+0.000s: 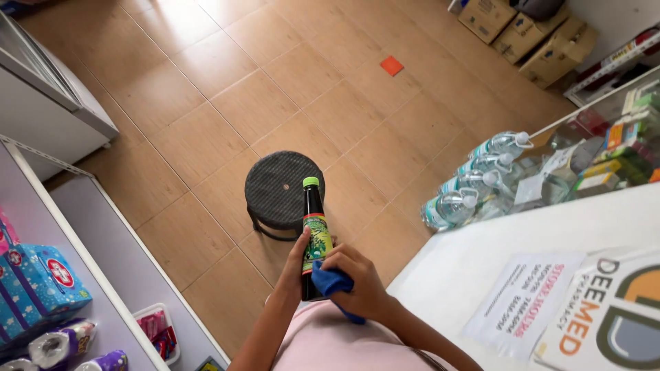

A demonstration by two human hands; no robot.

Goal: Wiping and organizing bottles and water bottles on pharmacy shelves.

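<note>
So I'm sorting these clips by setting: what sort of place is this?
Probably a small shop: shelves with blue boxed goods, clear plastic water bottles stacked on the floor, brown cardboard cartons.

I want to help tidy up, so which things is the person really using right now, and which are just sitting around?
In use:
- dark bottle with green cap, held upright by the left hand
- blue cloth, pressed to the bottle by the right hand

Just sitting around:
- round black stool
- water bottles on the floor
- cardboard boxes
- orange square on the tiles
- blue boxes on the shelf
</note>
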